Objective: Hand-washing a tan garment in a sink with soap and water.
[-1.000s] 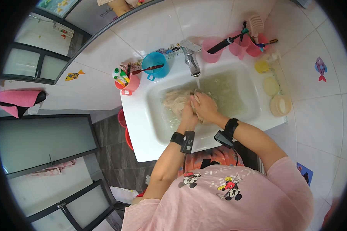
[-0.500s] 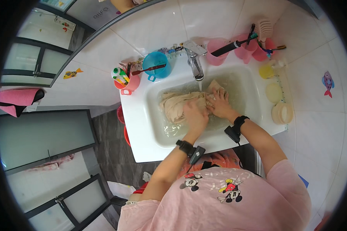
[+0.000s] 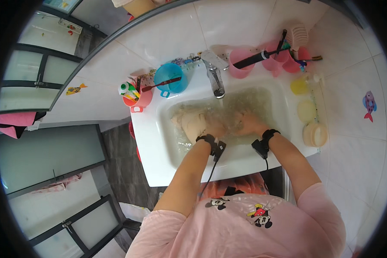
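Observation:
A beige cloth (image 3: pixel 191 124) lies in the water of the white sink (image 3: pixel 163 148), bulging up at the left and murky towards the middle. My left hand (image 3: pixel 215 129) is pushed under the surface against the cloth's right side, its fingers hidden by the stirred water. Close to its right, my right hand (image 3: pixel 253 124) is also submerged, its outline blurred by ripples. Whether either hand grips the cloth cannot be made out. Above them the chrome faucet (image 3: pixel 215 81) points down, with a thin stream below its spout. Both wrists wear black straps with small boxes and cables.
Along the back ledge stand a coral cup (image 3: pixel 142 99) with tubes, a blue cup (image 3: pixel 171 77) with a brush across it, and a pink cup (image 3: pixel 241 69) under a black electric toothbrush (image 3: pixel 256 59). A yellow bottle (image 3: pixel 299 86) and a cream jar (image 3: pixel 314 135) line the right rim.
Both hands have sunk from the cloth's top into the water. The cloth has been pushed down and its right part is now under the surface, which is more churned.

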### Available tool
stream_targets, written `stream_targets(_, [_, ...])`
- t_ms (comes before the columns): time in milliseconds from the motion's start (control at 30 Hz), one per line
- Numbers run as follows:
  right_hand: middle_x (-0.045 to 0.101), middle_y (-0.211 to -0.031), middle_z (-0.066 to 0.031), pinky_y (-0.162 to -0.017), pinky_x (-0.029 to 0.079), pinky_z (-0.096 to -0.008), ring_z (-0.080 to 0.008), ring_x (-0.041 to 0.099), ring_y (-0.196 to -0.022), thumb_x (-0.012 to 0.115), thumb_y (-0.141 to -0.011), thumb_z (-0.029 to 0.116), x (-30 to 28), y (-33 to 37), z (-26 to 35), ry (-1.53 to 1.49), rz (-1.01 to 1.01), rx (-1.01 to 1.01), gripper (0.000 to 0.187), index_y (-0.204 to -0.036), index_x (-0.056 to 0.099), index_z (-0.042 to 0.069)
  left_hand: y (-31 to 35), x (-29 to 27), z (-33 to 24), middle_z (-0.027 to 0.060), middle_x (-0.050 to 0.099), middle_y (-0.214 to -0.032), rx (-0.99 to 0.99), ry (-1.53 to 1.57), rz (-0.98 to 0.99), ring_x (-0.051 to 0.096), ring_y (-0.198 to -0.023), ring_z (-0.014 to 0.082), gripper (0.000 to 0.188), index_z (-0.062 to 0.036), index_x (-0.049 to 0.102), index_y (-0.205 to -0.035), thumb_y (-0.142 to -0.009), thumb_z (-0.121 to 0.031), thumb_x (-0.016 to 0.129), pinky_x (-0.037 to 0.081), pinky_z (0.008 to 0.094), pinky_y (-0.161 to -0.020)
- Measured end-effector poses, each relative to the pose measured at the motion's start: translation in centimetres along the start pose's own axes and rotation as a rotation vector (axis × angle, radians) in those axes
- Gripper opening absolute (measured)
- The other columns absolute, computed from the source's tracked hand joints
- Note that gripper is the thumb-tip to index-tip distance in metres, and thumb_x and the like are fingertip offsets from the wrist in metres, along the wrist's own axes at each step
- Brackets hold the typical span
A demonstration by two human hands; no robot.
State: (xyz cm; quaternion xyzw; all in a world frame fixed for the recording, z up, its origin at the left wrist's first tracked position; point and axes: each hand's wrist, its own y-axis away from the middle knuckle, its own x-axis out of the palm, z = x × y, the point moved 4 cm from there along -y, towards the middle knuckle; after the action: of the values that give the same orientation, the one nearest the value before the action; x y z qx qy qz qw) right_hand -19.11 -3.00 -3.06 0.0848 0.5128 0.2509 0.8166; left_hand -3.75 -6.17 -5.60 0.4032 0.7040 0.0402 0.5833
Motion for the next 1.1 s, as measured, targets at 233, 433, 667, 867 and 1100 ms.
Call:
stream_targets(233, [0.047,-0.116,-0.018,-0.083,0.04,-0.0421,-0.0352,0.047,-0.103,0.064,-0.063,0.019,0.8,-2.1,-0.2,-0.251,0.042,0.211,0.044,-0.104,0.055,0.005,3.1,1.5,2.2,0.0123,0.063,-0.085,-0.214,1.03,-0.435,0.059,-0.079,0.032,0.052,-0.0068,0.052,-0.113,-0.075,-0.04,0.059,0.042,0.0437,-0.072])
stream_targets(433, [0.052,-0.112,-0.0154,-0.085,0.041,-0.038,-0.0332,0.049,-0.1,0.062,-0.059,0.002,-5.0,3.8,8.1,-0.549,-0.693,-0.26,0.032,-0.091,0.054,0.0,7.6,-3.6,-3.9,0.0148,0.055,-0.108,-0.803,2.229,0.241,0.054,-0.096,0.0271,0.059,-0.0075,0.049,-0.116,-0.079,-0.053,0.05,0.041,0.0436,-0.085])
stream_targets(667, [0.055,-0.105,-0.0107,-0.084,0.041,-0.0325,-0.0272,0.052,-0.096,0.053,-0.064,-0.005,-2.6,4.9,9.9,-1.222,-0.569,-0.228,0.026,-0.089,0.051,0.002,6.1,-1.1,-2.2,0.0115,0.053,-0.113,-0.102,2.65,0.047,0.051,-0.104,0.0277,0.05,-0.0055,0.049,-0.112,-0.084,-0.046,0.041,0.041,0.0417,-0.089])
stream_targets(867, [0.05,-0.107,-0.0132,-0.084,0.042,-0.0339,-0.0278,0.051,-0.097,0.058,-0.066,0.006,1.3,2.2,3.7,-1.73,-0.493,0.18,0.049,-0.111,0.039,0.001,4.7,0.2,-1.2,0.0121,0.054,-0.111,-0.116,2.485,-0.126,0.053,-0.101,0.0277,0.038,-0.0034,0.049,-0.11,-0.087,-0.031,0.038,0.042,0.0421,-0.088])
stream_targets(1100, [0.043,-0.119,-0.0212,-0.088,0.039,-0.0392,-0.0372,0.04,-0.11,0.072,-0.055,0.026,-6.5,7.2,10.6,0.11,-0.672,-0.248,0.094,-0.131,0.021,0.004,9.5,-7.5,-5.0,0.0106,0.051,-0.113,-0.367,2.52,-0.094,0.05,-0.104,0.0262,0.036,-0.0029,0.043,-0.116,-0.088,-0.026,0.04,0.042,0.0413,-0.088])
